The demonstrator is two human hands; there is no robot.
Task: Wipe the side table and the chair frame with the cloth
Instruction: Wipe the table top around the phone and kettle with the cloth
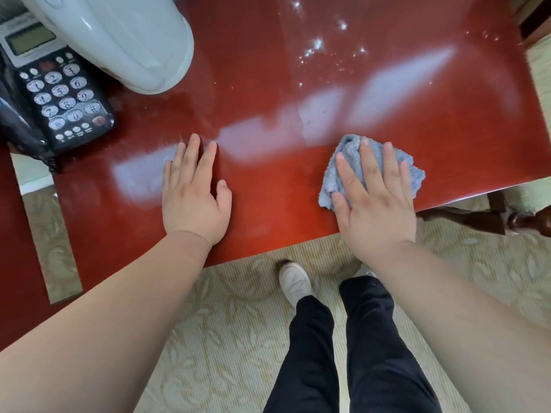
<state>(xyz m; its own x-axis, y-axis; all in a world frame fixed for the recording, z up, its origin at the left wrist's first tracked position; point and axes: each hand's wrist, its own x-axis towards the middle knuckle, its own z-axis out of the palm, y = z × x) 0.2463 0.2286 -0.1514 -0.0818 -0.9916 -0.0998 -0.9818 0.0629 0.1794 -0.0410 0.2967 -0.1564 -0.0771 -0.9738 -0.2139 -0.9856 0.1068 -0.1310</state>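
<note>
The glossy red side table fills the upper half of the head view. My right hand lies flat, fingers spread, pressing a crumpled grey-blue cloth onto the tabletop near its front right edge. My left hand rests palm down on the bare wood near the front edge, left of centre, holding nothing. A dark wooden chair frame shows low at the right, beyond the table's corner.
A black push-button telephone sits at the table's back left, beside a white lamp base. Small water specks glint at the back right. Below the table edge are patterned beige carpet, my dark trouser legs and a white shoe.
</note>
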